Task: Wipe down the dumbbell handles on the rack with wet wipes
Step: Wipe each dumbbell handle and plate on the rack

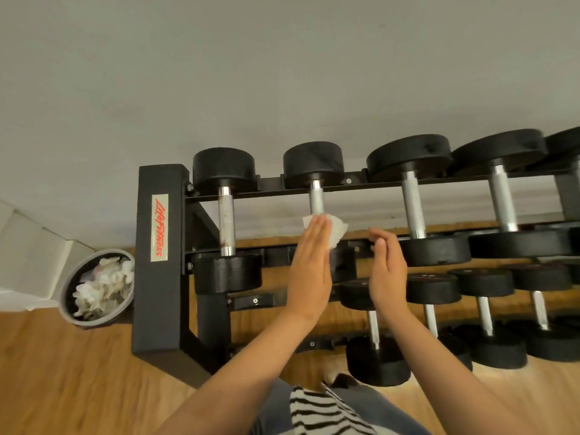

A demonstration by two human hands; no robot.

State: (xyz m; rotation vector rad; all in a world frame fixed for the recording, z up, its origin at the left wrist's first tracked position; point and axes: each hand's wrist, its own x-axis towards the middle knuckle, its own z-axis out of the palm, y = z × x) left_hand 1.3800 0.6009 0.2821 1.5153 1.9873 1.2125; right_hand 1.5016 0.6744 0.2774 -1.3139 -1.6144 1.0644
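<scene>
A black dumbbell rack (160,277) holds a top row of black dumbbells with steel handles. My left hand (310,268) reaches up with straight fingers and presses a white wet wipe (338,232) against the lower part of the second dumbbell's handle (316,199). Beside it, my right hand (387,271) hovers with fingers loosely bent, holding nothing and touching nothing. Left of the wipe is the first dumbbell's handle (226,221), which looks stained. The third handle (413,205) and the fourth handle (502,202) stand to the right.
A grey bin (67,312) filled with crumpled used wipes (100,287) sits on the wooden floor left of the rack. A lower row of smaller dumbbells (375,356) runs beneath my hands. The wall is right behind the rack.
</scene>
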